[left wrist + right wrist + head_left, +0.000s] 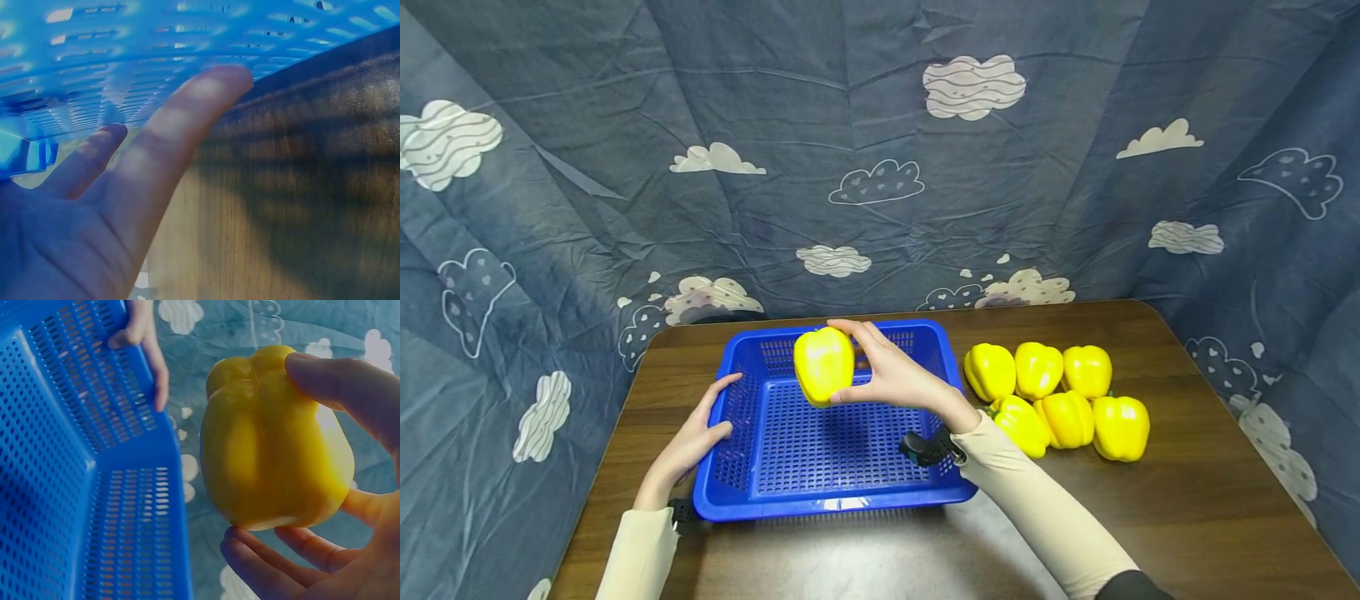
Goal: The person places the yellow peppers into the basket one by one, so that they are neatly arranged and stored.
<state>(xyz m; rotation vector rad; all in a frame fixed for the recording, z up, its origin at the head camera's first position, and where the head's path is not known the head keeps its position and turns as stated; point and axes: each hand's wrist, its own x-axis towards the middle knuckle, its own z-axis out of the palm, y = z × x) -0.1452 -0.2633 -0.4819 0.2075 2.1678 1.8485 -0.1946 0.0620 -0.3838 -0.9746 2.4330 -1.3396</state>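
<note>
While the left hand rests with straight fingers against the left wall of the blue perforated basket, the right hand pinches a yellow bell pepper between thumb and fingers, above the basket's interior. Six more yellow bell peppers lie grouped on the brown worktop, right of the basket.

A makeshift recording set, not a real kitchen: a dark wooden counter stands enclosed on three sides by a draped blue cloud-print cloth hiding the room
</note>
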